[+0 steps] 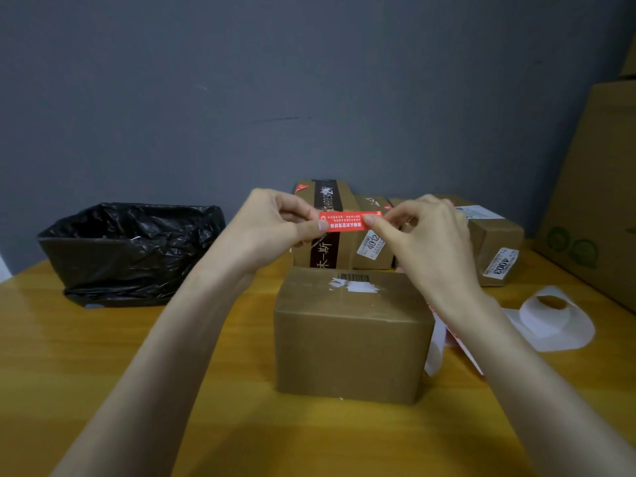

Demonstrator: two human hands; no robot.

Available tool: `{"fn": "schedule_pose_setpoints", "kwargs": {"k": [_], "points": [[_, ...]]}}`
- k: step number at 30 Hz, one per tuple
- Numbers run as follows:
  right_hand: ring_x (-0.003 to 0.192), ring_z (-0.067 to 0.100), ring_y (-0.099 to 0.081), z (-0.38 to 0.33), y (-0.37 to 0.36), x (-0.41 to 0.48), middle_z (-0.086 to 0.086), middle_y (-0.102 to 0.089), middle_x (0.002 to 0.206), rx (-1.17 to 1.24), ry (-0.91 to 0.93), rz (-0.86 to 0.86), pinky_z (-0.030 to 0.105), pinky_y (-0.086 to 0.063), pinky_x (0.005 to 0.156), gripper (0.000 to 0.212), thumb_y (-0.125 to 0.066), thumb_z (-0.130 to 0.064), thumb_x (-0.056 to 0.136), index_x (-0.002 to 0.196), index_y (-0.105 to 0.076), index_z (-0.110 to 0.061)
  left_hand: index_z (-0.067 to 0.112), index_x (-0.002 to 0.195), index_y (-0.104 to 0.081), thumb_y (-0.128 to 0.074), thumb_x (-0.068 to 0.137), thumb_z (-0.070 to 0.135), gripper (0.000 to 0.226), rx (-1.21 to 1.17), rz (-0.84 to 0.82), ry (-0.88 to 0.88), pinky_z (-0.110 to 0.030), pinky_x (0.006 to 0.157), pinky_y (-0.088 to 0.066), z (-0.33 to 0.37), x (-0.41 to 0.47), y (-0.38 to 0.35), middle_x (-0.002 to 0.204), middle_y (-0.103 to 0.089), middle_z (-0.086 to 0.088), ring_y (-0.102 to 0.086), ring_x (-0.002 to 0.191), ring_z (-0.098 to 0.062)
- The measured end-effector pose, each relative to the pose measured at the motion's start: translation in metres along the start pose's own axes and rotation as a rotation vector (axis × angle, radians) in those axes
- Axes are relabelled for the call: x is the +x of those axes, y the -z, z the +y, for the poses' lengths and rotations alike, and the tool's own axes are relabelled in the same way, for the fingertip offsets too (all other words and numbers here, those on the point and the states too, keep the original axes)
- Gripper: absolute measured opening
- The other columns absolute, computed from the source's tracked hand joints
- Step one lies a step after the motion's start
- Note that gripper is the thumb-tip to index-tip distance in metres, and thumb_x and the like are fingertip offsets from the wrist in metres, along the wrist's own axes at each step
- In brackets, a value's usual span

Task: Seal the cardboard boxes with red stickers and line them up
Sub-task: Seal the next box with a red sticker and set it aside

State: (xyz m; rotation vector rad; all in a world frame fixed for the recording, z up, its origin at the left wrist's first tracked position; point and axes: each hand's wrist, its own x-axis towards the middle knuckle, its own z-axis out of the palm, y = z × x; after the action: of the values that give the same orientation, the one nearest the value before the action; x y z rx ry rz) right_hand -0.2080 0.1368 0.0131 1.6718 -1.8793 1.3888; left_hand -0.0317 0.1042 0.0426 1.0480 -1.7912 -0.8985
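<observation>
At ten o'clock from the plain cardboard box (351, 335), a crinkled black bag-lined bin (130, 249) sits by the far edge of the table (103, 373), with bare yellow wood in front of it. At twelve o'clock, above the box, the left hand (272, 225) and right hand (426, 235) each pinch one end of a flat red sticker (349, 221), held taut in the air. Behind stand taped, labelled boxes (495, 249) side by side. At three o'clock lies curled white backing paper (550, 318); a tall carton (599, 201) walls the right edge.
</observation>
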Motion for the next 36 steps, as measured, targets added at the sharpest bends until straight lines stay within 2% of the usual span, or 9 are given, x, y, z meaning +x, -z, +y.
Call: {"fn": "schedule_pose_setpoints", "kwargs": {"k": [8, 10, 14, 18, 20, 24, 27, 31, 36], "points": [[0.095, 0.022, -0.057, 0.005, 0.005, 0.002, 0.001, -0.068, 0.090, -0.244, 0.053, 0.004, 0.043, -0.042, 0.088, 0.041, -0.058, -0.056, 0.081, 0.092, -0.073, -0.019, 0.011, 0.068, -0.067, -0.072, 0.080, 0.012, 0.013, 0.049, 0.077, 0.018, -0.015, 0.059, -0.048, -0.002, 0.002, 0.006, 0.069, -0.067, -0.007, -0.056, 0.062, -0.010], [0.087, 0.019, -0.061, 0.008, 0.010, 0.006, -0.001, -0.068, 0.082, -0.109, 0.015, -0.029, 0.042, -0.048, 0.083, 0.039, -0.061, -0.053, 0.080, 0.089, -0.074, -0.018, 0.010, 0.068, -0.067, -0.071, 0.080, 0.010, 0.013, 0.018, 0.095, 0.011, -0.012, 0.056, -0.048, -0.004, 0.003, 0.013, 0.069, -0.066, -0.007, -0.057, 0.061, -0.008], [0.081, 0.001, -0.062, 0.000, 0.019, 0.009, -0.010, -0.069, 0.077, 0.300, -0.176, -0.218, 0.014, -0.042, 0.067, 0.031, -0.065, -0.050, 0.078, 0.083, -0.074, -0.021, 0.009, 0.067, -0.068, -0.070, 0.081, 0.007, 0.014, -0.029, 0.072, -0.001, -0.011, 0.057, -0.050, -0.006, 0.004, 0.015, 0.062, -0.066, 0.000, -0.059, 0.056, -0.001], [0.083, 0.006, -0.069, -0.006, 0.026, 0.007, -0.004, -0.074, 0.084, 0.571, -0.301, -0.665, 0.022, -0.049, 0.077, 0.041, -0.065, -0.054, 0.060, 0.085, -0.070, -0.022, 0.009, 0.072, -0.070, -0.065, 0.085, 0.007, 0.014, -0.164, 0.035, -0.003, -0.013, 0.061, -0.052, -0.006, 0.005, 0.007, 0.062, -0.069, 0.005, -0.062, 0.061, -0.002], [0.083, 0.010, -0.069, -0.009, 0.020, 0.003, -0.002, -0.074, 0.081, 0.751, -0.370, -0.721, 0.022, -0.051, 0.077, 0.038, -0.071, -0.042, 0.056, 0.086, -0.069, -0.018, 0.009, 0.079, -0.071, -0.062, 0.087, 0.007, 0.012, -0.287, -0.005, 0.020, -0.014, 0.065, -0.053, -0.006, 0.004, 0.001, 0.069, -0.071, 0.003, -0.064, 0.066, -0.003], [0.073, 0.012, -0.062, -0.016, 0.004, -0.002, 0.001, -0.069, 0.075, 1.145, -0.571, -0.545, 0.023, -0.047, 0.066, 0.015, -0.069, -0.018, 0.074, 0.086, -0.069, -0.009, 0.011, 0.088, -0.072, -0.053, 0.089, -0.001, 0.022, -0.497, -0.168, 0.065, -0.019, 0.076, -0.054, -0.003, -0.001, -0.015, 0.084, -0.074, -0.002, -0.067, 0.080, -0.008], [0.072, 0.014, -0.062, -0.019, 0.002, -0.003, 0.003, -0.068, 0.075, 1.252, -0.649, -0.391, 0.020, -0.047, 0.057, 0.004, -0.065, -0.010, 0.083, 0.080, -0.067, -0.009, 0.015, 0.094, -0.071, -0.050, 0.090, -0.003, 0.028, -0.508, -0.211, 0.068, -0.022, 0.085, -0.053, -0.001, -0.004, -0.023, 0.091, -0.074, -0.001, -0.067, 0.087, -0.009], [0.079, 0.016, -0.067, -0.021, 0.008, -0.004, 0.008, -0.069, 0.085, 1.074, -0.565, -0.203, 0.023, -0.054, 0.060, 0.008, -0.066, -0.008, 0.084, 0.076, -0.067, -0.008, 0.029, 0.098, -0.069, -0.054, 0.089, -0.002, 0.035, -0.239, -0.159, -0.065, -0.019, 0.085, -0.050, 0.003, -0.009, -0.029, 0.098, -0.072, 0.004, -0.065, 0.092, -0.004], [0.076, 0.015, -0.069, -0.026, 0.012, -0.002, 0.007, -0.069, 0.077, 0.773, -0.323, -0.107, 0.027, -0.057, 0.065, 0.015, -0.068, -0.006, 0.081, 0.068, -0.063, -0.011, 0.035, 0.095, -0.069, -0.055, 0.092, 0.010, 0.029, -0.010, -0.039, -0.190, -0.016, 0.085, -0.047, 0.011, -0.013, -0.026, 0.095, -0.070, 0.011, -0.064, 0.094, -0.002]]}}
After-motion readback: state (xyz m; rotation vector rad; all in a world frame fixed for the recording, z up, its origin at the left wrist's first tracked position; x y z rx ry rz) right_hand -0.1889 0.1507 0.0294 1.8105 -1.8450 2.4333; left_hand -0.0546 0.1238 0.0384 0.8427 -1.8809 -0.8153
